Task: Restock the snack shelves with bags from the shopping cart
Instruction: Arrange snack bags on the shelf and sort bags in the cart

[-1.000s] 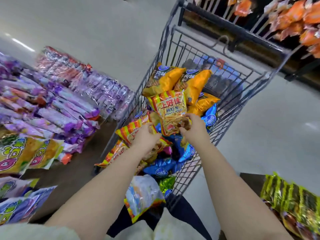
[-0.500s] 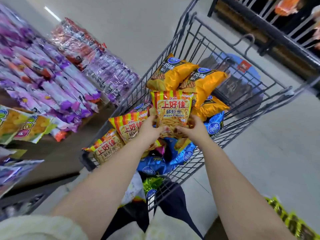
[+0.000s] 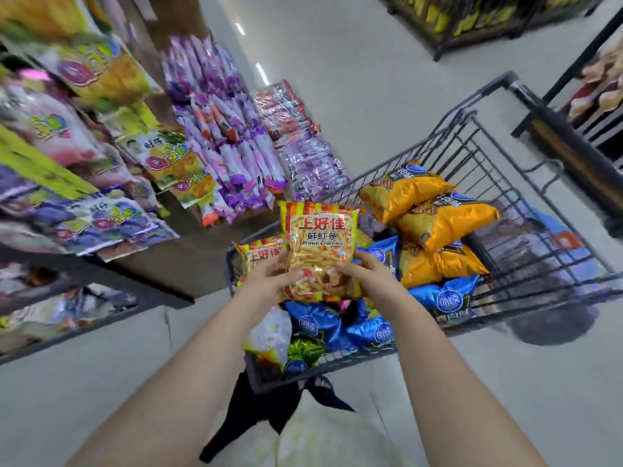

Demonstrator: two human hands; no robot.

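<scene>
A yellow-and-red striped prawn cracker bag [image 3: 320,241] stands upright above the near left corner of the wire shopping cart [image 3: 472,153]. My left hand [image 3: 269,278] grips its lower left corner and my right hand [image 3: 367,273] grips its lower right corner. A second striped prawn cracker bag [image 3: 258,256] lies just behind my left hand in the cart. Orange bags [image 3: 435,217] and blue bags [image 3: 371,326] fill the rest of the cart. The snack shelves [image 3: 101,210] rise on the left, packed with bags.
Purple wrapped packs [image 3: 229,146] and reddish packs [image 3: 286,109] are stacked along the shelf's far end. A dark display rack [image 3: 573,153] stands right of the cart, another rack [image 3: 472,21] across the aisle. Grey floor [image 3: 354,79] stretches ahead. My dark trousers and a light garment show below.
Both hands have lifted the prawn cracker bag higher out of the cart and toward the left. The view has swung left, bringing the snack shelves into sight.
</scene>
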